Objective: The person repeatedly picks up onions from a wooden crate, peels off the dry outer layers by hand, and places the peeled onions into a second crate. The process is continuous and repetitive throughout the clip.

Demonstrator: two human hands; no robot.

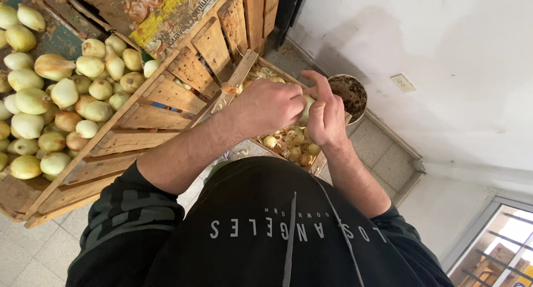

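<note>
My left hand (265,106) and my right hand (325,119) meet over a low wooden crate (320,163). Between them is a pale onion (306,108); only a sliver of it shows. My left hand is closed around it from the left. My right hand's fingers press on it from the right, with the index finger stretched across its top. Under my hands the crate holds onion skins and a few small onions (293,149).
A large slatted wooden crate (145,116) full of yellowish onions (55,98) stands at the left, with more crates behind it. A round dirty tin (350,92) sits by the white wall. The floor is tiled. A window is at the lower right.
</note>
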